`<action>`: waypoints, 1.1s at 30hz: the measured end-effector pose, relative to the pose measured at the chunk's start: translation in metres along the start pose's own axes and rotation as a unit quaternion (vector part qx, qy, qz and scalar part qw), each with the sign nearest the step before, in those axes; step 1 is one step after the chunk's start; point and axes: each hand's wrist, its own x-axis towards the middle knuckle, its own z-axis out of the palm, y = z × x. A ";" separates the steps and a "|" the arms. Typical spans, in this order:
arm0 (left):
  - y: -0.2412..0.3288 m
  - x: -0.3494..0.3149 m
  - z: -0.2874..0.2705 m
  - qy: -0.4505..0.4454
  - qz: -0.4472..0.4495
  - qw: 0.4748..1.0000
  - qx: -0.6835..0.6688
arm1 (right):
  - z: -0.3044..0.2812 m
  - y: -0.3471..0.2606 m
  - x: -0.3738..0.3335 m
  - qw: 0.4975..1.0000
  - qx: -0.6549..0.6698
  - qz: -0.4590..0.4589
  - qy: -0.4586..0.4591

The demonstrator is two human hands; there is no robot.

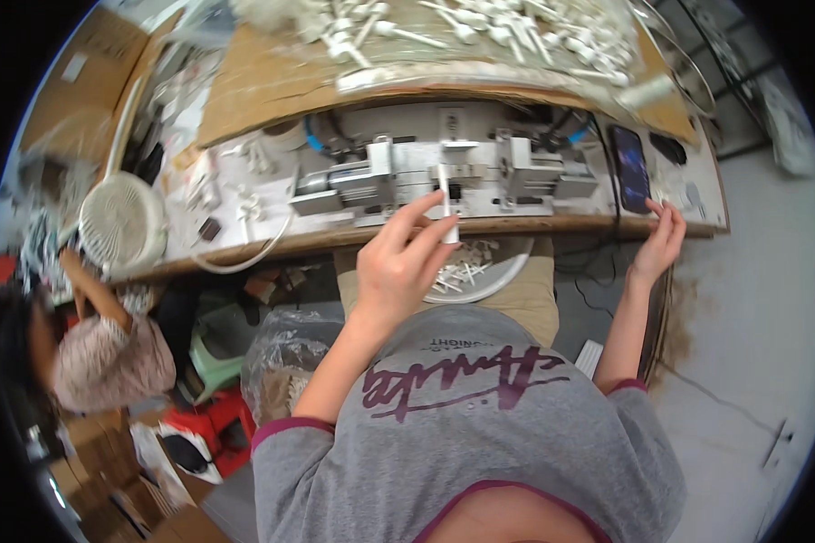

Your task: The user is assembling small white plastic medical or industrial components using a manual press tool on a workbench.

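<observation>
My left hand (397,271) pinches a slim white plastic part (446,208) between thumb and fingers, upright at the front of a metal fixture (453,174). Silver clamp-like cylinder units stand on both sides of that fixture, the left unit (358,178) and the right unit (543,172). Far to the right, my right hand (659,242) rests at the table's edge with its fingers slightly bent and apart. Its fingertips are by the lower end of a dark phone (630,167); whether they touch it is unclear.
White plastic parts with rounded heads (507,27) lie heaped on a cardboard sheet (272,86) above the fixture. A white basin (503,288) on my lap holds small white pieces. At left are a white fan (122,222) and a person (113,362). Cables hang under the table.
</observation>
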 end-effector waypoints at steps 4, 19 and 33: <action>-0.003 0.003 0.005 -0.016 -0.005 1.000 0.006 | -0.010 0.035 0.029 0.995 -0.083 0.012 -0.049; -0.019 0.007 0.016 -0.062 0.045 0.989 0.126 | 0.073 -0.046 -0.001 0.971 -0.102 -0.216 -0.013; -0.015 0.030 0.021 -0.164 0.037 0.965 0.203 | 0.254 -0.181 -0.037 0.878 -0.088 -0.406 -0.239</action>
